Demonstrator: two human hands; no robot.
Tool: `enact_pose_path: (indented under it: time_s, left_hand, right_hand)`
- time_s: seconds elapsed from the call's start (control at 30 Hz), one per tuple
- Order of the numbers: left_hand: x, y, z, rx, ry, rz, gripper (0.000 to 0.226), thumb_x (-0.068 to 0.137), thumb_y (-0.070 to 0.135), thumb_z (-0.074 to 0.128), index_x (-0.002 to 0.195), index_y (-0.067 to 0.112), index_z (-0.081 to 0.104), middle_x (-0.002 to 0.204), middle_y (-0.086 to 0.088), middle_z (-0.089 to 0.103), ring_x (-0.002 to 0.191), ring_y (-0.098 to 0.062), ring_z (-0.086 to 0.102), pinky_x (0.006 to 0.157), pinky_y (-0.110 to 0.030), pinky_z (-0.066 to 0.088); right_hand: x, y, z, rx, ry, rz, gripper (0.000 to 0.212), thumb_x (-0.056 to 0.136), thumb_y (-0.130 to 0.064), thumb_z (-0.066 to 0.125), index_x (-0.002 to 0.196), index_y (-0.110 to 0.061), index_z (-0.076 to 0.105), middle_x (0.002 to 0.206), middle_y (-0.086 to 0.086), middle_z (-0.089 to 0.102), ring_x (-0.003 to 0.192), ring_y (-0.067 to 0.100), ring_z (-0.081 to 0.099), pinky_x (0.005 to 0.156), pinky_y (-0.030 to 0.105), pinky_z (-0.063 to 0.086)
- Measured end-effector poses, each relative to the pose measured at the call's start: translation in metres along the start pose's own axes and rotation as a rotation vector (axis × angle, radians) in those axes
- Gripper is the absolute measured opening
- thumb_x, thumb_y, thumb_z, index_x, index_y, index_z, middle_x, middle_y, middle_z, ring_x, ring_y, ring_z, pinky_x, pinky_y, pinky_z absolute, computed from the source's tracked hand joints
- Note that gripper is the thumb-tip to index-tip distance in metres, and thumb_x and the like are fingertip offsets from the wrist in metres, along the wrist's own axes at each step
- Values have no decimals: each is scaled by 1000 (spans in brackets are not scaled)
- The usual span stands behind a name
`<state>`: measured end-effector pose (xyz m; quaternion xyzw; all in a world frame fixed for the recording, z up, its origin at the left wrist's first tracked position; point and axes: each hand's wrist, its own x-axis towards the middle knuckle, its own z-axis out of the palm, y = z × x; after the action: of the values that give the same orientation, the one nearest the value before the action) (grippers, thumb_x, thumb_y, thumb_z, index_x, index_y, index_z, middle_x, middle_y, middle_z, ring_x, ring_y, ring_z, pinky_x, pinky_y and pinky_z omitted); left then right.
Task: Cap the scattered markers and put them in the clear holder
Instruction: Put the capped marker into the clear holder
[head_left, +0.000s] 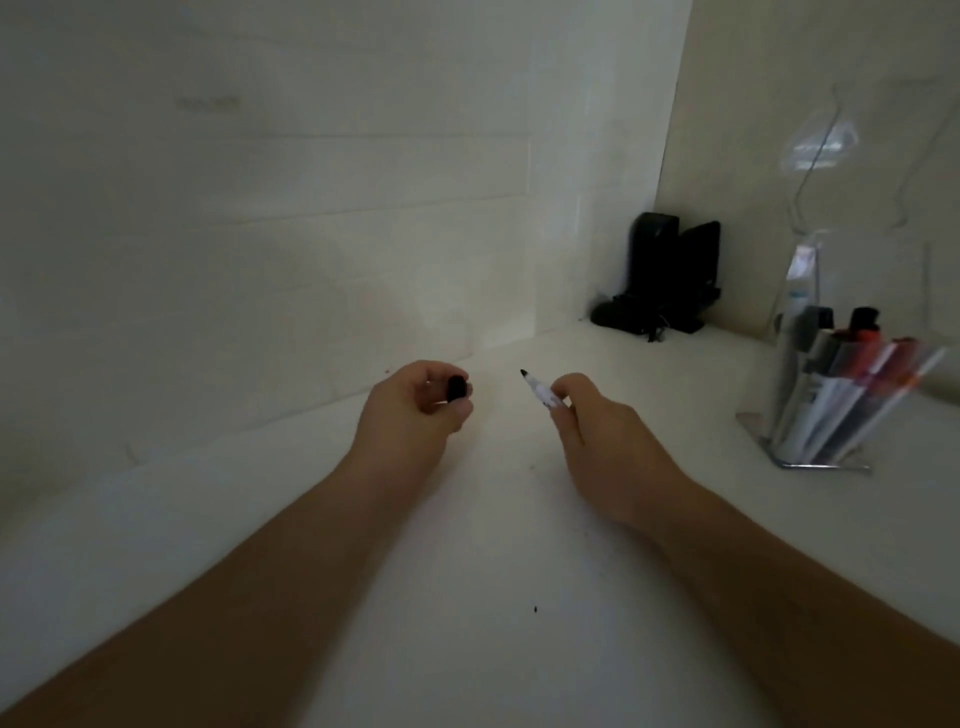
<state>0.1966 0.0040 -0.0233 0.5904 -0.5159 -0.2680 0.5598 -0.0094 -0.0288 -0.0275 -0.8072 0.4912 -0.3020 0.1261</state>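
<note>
My left hand (410, 405) pinches a small black marker cap (457, 387) between thumb and fingers. My right hand (597, 436) grips a white marker (540, 392) with its black tip bare and pointing up and left, toward the cap. A gap of about a hand's width separates cap and tip. Both hands hover just above the white desk (493, 545). At the right stands the clear holder (810, 415), with several capped markers leaning in it.
A black object (660, 275) stands in the back corner where the two white walls meet. A clear plastic piece (821, 150) hangs on the right wall above the holder. Small dark specks dot the desk near the middle.
</note>
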Motion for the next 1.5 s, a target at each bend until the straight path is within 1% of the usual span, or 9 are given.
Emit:
enact_pose_path:
  time_s: [0.1, 0.23, 0.6, 0.77, 0.93, 1.07, 1.2, 1.37, 1.5]
  left_hand:
    - [-1, -7, 8, 86, 27, 34, 21, 85, 8, 78, 95, 26, 76, 89, 12, 78, 80, 3, 70, 73, -15, 48]
    - [2, -10, 8, 127, 15, 80, 28, 80, 9, 82, 90, 35, 78, 90, 14, 78, 88, -4, 74, 89, -29, 56]
    - [-1, -8, 8, 39, -63, 21, 26, 79, 27, 86, 102, 35, 78, 92, 18, 78, 90, 2, 72, 83, -19, 53]
    - [4, -13, 2, -177, -68, -45, 41, 77, -5, 81, 106, 23, 77, 102, 2, 78, 95, -16, 72, 93, -37, 56]
    - [5, -15, 0, -317, -122, -19, 58, 75, -29, 64, 111, 16, 67, 104, -1, 78, 90, -15, 70, 80, -26, 56]
    - [6, -15, 1, -330, -125, 4, 58, 68, -37, 48, 94, 10, 70, 85, -7, 74, 74, -15, 62, 69, -26, 50]
    - [5, -16, 2, -302, -105, 28, 50, 68, -35, 51, 85, 10, 66, 82, -6, 71, 75, -17, 64, 71, -28, 50]
    - [5, -16, 2, -270, -74, -33, 35, 74, -15, 78, 92, 15, 77, 92, -4, 79, 89, -14, 73, 88, -30, 56]
    - [3, -13, 4, -299, -57, -62, 31, 79, -4, 80, 99, 21, 79, 94, 1, 80, 91, -6, 73, 82, -17, 54]
  right_hand:
    - [1, 0, 0, 129, 7, 15, 19, 108, -42, 34, 111, -31, 49, 70, 1, 60, 51, 12, 47, 48, 27, 35]
    - [3, 4, 2, 230, -39, 75, 16, 107, -43, 37, 109, -36, 51, 73, 6, 64, 52, 13, 48, 50, 33, 41]
    - [4, 7, -1, 302, -43, 138, 15, 106, -43, 42, 104, -36, 55, 80, 4, 66, 51, 9, 47, 47, 26, 41]
    - [3, 6, -2, 286, -54, 130, 15, 106, -42, 43, 106, -34, 56, 80, 4, 66, 53, 10, 47, 45, 22, 40]
    - [2, 5, -3, 281, -76, 98, 15, 107, -41, 43, 109, -35, 56, 81, 4, 66, 56, 12, 49, 48, 23, 42]
    - [0, 4, -4, 306, -76, 81, 14, 106, -44, 44, 106, -36, 56, 79, 5, 65, 55, 12, 48, 49, 24, 42]
    - [-1, 5, -4, 317, -69, 65, 13, 105, -43, 46, 104, -36, 57, 79, 7, 65, 52, 10, 47, 47, 21, 41]
    - [-1, 4, -4, 325, -79, 56, 9, 105, -43, 49, 104, -42, 58, 76, -1, 64, 57, 9, 52, 48, 21, 43]
    - [-3, 1, -8, 351, -69, 37, 8, 103, -43, 52, 105, -43, 60, 75, -6, 61, 58, 8, 55, 45, 15, 41]
